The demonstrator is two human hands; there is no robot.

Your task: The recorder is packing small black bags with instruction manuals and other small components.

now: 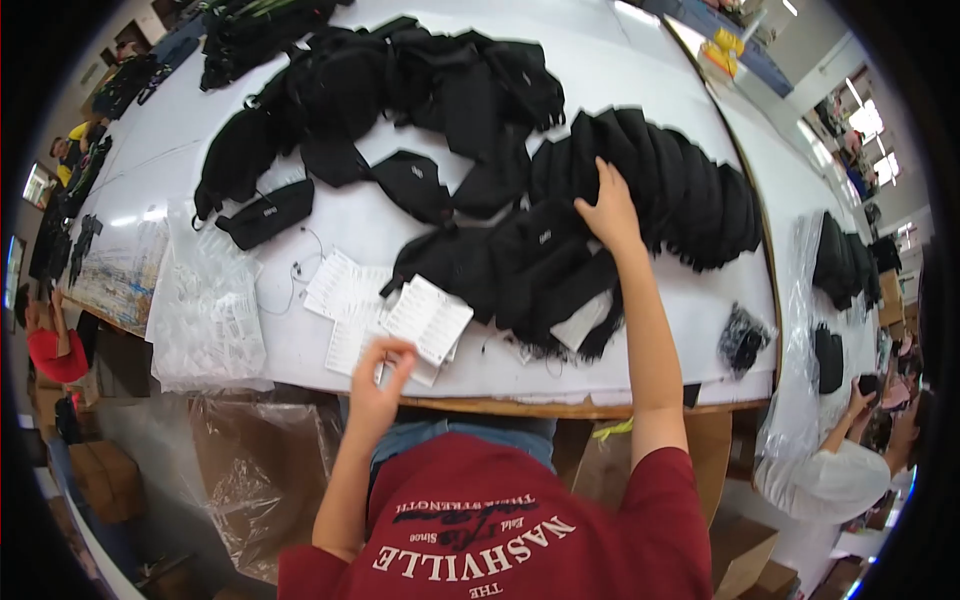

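Note:
My right hand (pixel 612 208) is spread, its fingers resting against the near side of a row of black fabric bags (pixel 690 190) packed closely together. Below its wrist lie more black bags (pixel 520 255) in a loose heap. My left hand (pixel 380 380) is beside a stack of white printed cards (pixel 430 318) near the table's front edge. Its thumb and forefinger are slightly apart, with a little blur, and nothing shows between them. Further white cards (pixel 340 285) lie fanned out beneath and to the left of that stack.
A large pile of black bags (pixel 350 90) covers the far part of the white table (pixel 640 60). At the left, clear plastic (pixel 205 310) holds many white pieces. A small plastic-wrapped black bundle (pixel 745 340) sits at the right. Cardboard boxes (pixel 255 470) stand below the front edge.

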